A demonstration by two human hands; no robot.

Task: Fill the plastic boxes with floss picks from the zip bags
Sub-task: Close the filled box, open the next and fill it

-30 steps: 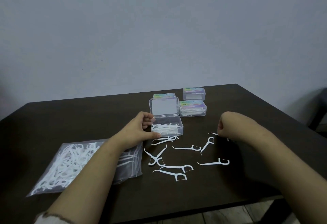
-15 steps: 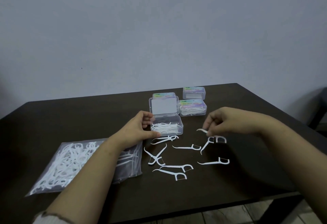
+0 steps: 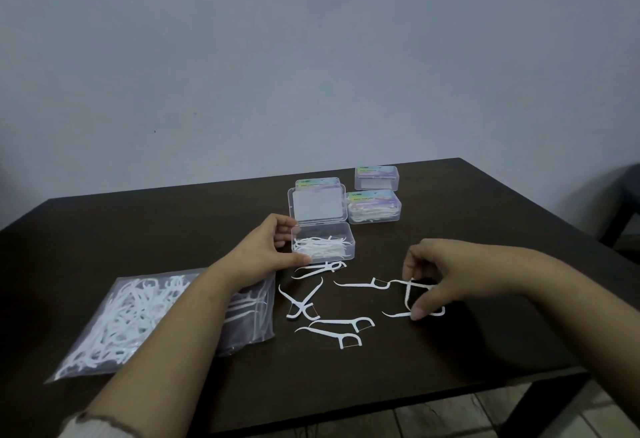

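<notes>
i saw left hand [image 3: 266, 250] gripping the open box [image 3: 323, 242] | right hand [image 3: 438, 273] pinching floss picks [image 3: 412, 287] above surface [image 3: 485, 229] | zip bag [image 3: 138, 313] at left

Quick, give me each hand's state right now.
Left hand: grips the open box, steadying it.
Right hand: fingers curled, pinching floss picks on the table.
</notes>
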